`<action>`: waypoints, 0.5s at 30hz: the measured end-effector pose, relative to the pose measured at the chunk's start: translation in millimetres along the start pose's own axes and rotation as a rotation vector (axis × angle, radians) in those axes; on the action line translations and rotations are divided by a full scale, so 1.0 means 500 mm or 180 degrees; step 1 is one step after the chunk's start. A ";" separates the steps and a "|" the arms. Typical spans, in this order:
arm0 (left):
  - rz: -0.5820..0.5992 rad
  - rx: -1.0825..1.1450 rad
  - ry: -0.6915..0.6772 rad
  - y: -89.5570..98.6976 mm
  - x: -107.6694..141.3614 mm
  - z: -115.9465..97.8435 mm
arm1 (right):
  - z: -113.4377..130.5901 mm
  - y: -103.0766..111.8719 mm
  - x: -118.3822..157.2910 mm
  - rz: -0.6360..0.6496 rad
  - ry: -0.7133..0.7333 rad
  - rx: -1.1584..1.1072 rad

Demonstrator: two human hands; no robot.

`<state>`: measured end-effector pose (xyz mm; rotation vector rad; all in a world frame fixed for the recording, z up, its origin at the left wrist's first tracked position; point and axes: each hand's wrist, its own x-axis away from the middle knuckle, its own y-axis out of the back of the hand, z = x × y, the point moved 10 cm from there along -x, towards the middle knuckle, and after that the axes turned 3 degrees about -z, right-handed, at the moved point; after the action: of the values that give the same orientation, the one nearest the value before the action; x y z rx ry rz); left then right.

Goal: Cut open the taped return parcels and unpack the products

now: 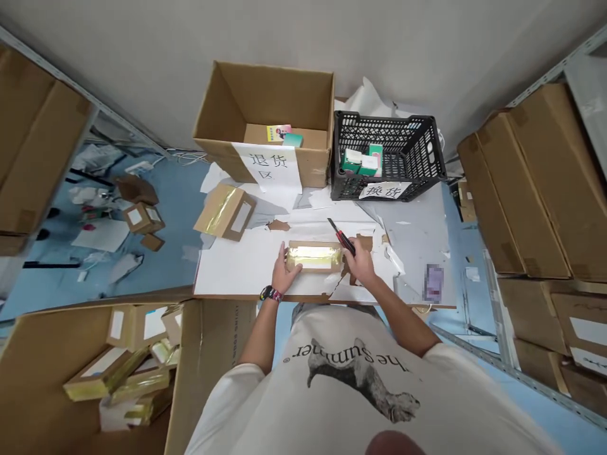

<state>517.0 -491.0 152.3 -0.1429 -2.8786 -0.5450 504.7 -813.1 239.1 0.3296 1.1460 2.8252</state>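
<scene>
Mid-frame, my left hand (284, 277), fingers spread, steadied the box (313, 258); my right hand (361, 263) gripped the cutter (344, 240), best angled shallowly.

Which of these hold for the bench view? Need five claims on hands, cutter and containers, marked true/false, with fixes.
1. The right hand holds a utility knife, blade pointing away from the person. True.
2. The left hand is clear of the taped box. False: it is on the box's left end.
3. The black crate stands to the right of the large open carton. True.
4. The crate is empty. False: small green-and-white boxes lie in it.
5. A watch is on the right wrist. False: it is on the left wrist.
</scene>
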 end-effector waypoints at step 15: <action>0.0996 -0.0786 -0.0482 -0.011 -0.055 -0.017 | 0.235 -0.143 0.021 0.1988 0.1968 0.2663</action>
<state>544.6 -500.9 151.9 -0.6865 -2.8354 -0.8533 520.3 -680.4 273.3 -0.2353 2.7753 2.7909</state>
